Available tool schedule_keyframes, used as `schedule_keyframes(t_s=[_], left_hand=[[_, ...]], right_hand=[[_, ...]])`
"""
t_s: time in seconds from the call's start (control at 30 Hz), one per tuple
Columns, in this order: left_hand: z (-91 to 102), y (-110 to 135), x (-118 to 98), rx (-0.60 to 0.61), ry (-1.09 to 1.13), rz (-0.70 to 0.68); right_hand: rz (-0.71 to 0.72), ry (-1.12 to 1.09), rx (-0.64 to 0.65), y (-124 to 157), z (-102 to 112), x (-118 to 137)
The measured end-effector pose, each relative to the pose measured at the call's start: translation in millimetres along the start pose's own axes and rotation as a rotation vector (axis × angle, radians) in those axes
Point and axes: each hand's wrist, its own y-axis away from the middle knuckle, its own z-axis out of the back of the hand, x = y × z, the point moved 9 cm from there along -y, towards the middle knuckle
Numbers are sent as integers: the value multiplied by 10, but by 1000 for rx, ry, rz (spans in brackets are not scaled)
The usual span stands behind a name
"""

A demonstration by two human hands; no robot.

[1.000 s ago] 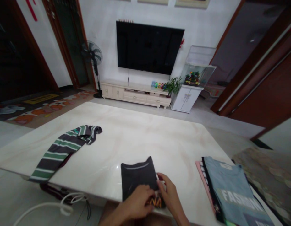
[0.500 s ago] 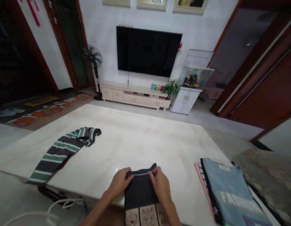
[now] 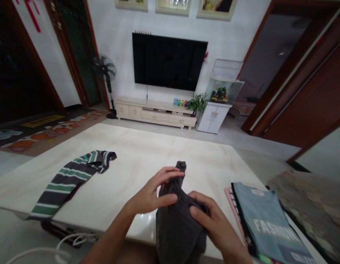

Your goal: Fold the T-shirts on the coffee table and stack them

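A dark grey garment (image 3: 177, 227) hangs bunched between my hands at the table's near edge, its lower end out of view. My left hand (image 3: 156, 189) is closed around its gathered upper part, thumb in front and fingers behind, with a crumpled tip of cloth poking up above. On the other side, my right hand (image 3: 211, 216) pinches a fold of the same cloth between thumb and fingers. What kind of garment it is cannot be made out in this bunched state.
A striped green, grey and white shirt (image 3: 62, 183) drapes over the white table's (image 3: 137, 146) left edge. At right lies a stack of folded clothes, a blue-grey T-shirt (image 3: 266, 212) on top. White cable (image 3: 60, 245) loops at lower left.
The garment was held flat by its top band, with a patterned panel showing below; now it is gathered and raised, the panel out of sight. Both hands have moved up and to the right.
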Motion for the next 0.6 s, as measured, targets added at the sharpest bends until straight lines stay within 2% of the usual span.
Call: schedule_keyframes(t_s=[0.07,0.13,0.2,0.27,0.33,0.37,0.43,0.5,0.6], left_hand=[[-36,-131,-54,108,-81,-62],[-74,-241,-27,162,-108,-84],[-217,-304,85,275,-51,-44],[-470,-290,228,464,123,52],[-665,-261,333,569,327,161],[-699,-274,368,553,413,201],[-628,-355,405,411,521,232],[-401,-452,366,195,529,192],[28,-515,119,-96,421,50]], right_hand=[[13,53,102,23,-14,217],[32,117,162,39,-7,408],[66,206,136,34,68,586],[98,327,62,18,187,748],[137,468,1,11,298,910],[161,537,-16,15,346,992],[224,661,-62,42,461,1162],[303,788,-122,95,604,1320],[414,980,-154,194,786,1431]])
